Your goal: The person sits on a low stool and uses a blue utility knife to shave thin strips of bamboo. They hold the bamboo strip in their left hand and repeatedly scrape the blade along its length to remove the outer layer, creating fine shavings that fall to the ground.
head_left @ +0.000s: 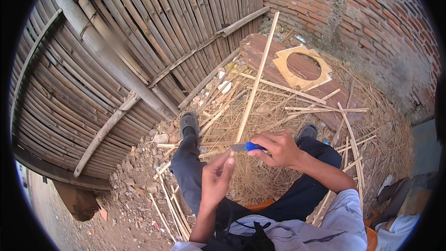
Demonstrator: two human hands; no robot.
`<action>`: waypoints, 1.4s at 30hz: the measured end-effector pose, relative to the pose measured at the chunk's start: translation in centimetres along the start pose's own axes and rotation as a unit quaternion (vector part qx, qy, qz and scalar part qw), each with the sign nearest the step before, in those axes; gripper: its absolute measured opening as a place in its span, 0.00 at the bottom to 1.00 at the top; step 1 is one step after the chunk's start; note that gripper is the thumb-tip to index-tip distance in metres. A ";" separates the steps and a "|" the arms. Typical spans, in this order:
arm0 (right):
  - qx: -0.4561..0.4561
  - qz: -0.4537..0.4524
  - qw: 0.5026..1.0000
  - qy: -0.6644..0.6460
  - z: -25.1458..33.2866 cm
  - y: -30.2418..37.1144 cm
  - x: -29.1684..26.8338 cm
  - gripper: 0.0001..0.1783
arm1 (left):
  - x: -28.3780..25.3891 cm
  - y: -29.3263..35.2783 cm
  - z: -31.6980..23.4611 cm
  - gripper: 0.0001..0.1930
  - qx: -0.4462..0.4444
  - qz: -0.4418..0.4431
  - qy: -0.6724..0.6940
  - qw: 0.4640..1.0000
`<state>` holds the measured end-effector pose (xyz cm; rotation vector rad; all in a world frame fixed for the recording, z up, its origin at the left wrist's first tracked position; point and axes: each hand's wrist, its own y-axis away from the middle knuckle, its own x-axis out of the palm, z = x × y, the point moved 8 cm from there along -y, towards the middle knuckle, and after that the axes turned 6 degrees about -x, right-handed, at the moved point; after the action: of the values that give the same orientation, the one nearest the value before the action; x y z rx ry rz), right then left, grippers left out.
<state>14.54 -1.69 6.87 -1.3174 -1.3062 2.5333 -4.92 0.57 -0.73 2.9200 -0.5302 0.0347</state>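
Left hand (215, 185) pinches the near end of a pale bamboo strip (258, 74) between thumb and fingers; the strip runs forward and slightly right from that grip. Just ahead of the thumb, the blade of a blue-handled knife (239, 147) lies apparently across the strip, its handle wrapped by the right hand (280, 148). Judged best technique: shallow blade angle, light even pressure, strip steady, left thumb clear of the edge.

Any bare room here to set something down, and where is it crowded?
The brown board looks barest: its left end, between the bamboo wall and, in view, the long strip; and a smaller patch between the yellowish cutout and the crossed strips. Crowded: the straw in front and the rubble at left.
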 end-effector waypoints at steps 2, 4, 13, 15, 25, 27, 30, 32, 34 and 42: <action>-0.004 0.006 1.000 -0.007 0.0 -0.1 0.1 0.18 | 0.4 -0.1 -0.4 0.17 0.031 -0.001 -0.006 0.999; -0.006 0.005 1.000 -0.011 0.1 0.0 0.3 0.19 | 0.8 0.0 -0.8 0.16 0.073 0.003 -0.038 0.997; 0.007 0.000 1.000 0.014 0.2 -0.2 0.1 0.18 | 1.7 0.2 -2.1 0.12 0.108 -0.042 -0.103 0.988; 0.003 -0.008 1.000 0.023 0.2 -0.2 -0.1 0.17 | 1.7 0.3 -2.3 0.12 0.106 -0.046 -0.108 0.987; 0.227 -0.159 0.951 0.136 -9.8 -0.2 -9.4 0.17 | 0.7 3.2 0.5 0.18 0.057 -0.010 -0.141 0.988; 0.240 -0.170 0.946 0.133 -10.9 0.9 -10.8 0.17 | 0.5 3.6 1.1 0.18 0.047 0.008 -0.133 0.990; 0.201 -0.152 0.964 0.085 -9.5 1.1 -8.8 0.18 | -0.2 3.2 2.2 0.15 0.030 0.033 -0.105 0.993; 0.136 -0.121 0.982 0.056 -6.6 0.7 -6.3 0.18 | -0.8 2.2 3.0 0.17 -0.017 0.055 -0.026 0.998; 0.056 -0.086 0.994 0.043 -3.8 0.3 -3.2 0.18 | -0.4 1.8 2.1 0.23 -0.042 0.046 0.019 0.998; -0.011 0.008 1.000 0.013 0.4 0.3 1.0 0.18 | 1.2 1.4 0.1 0.17 0.027 0.017 -0.030 0.999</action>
<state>13.69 -1.85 6.08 -1.3655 -1.3283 2.5094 -4.26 -1.15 -0.53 2.9723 -0.5971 -0.0344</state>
